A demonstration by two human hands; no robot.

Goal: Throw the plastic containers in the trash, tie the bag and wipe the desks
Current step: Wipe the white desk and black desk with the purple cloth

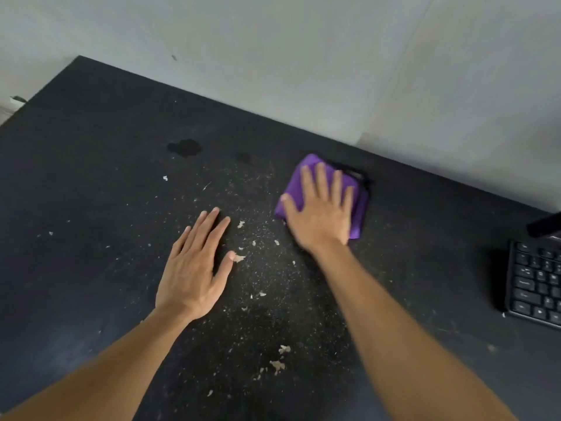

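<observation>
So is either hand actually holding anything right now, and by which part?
Nothing is gripped. The right hand presses flat on top of the purple cloth, fingers straight; the left hand rests flat on the desk.

You are working in soft, even, rather dim light that the matte black desk [91, 183] swallows, with only a faint shadow under your left hand [194, 268]. Your right hand [321, 217] and the purple cloth [359, 214] under it are motion-blurred. Right of them the keyboard [534, 287] is soft, and the wide lens stretches your forearms [394, 329].
</observation>
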